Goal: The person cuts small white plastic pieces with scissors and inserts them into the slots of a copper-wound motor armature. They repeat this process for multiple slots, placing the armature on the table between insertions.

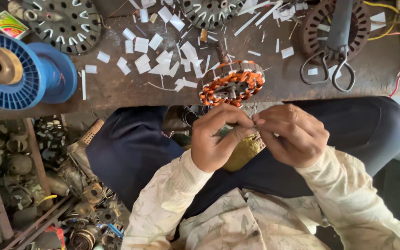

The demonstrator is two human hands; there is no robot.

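Observation:
A round stator wound with copper wire [232,83] stands tilted at the near edge of the dark workbench [116,88]. Just below it my left hand [216,136] and my right hand [292,134] meet, fingertips pinched together on something thin that I cannot make out, perhaps a fine wire. A yellow-green ball of thread [242,153] lies in my lap under both hands. My legs in dark trousers spread to either side.
A blue spool [19,71] lies at the bench's left end. White paper strips [163,51] litter the middle. Black slotted discs [68,21] and scissors [332,65] over a rusty stator core [315,28] lie at the back. Old motor parts [47,185] crowd the floor at left.

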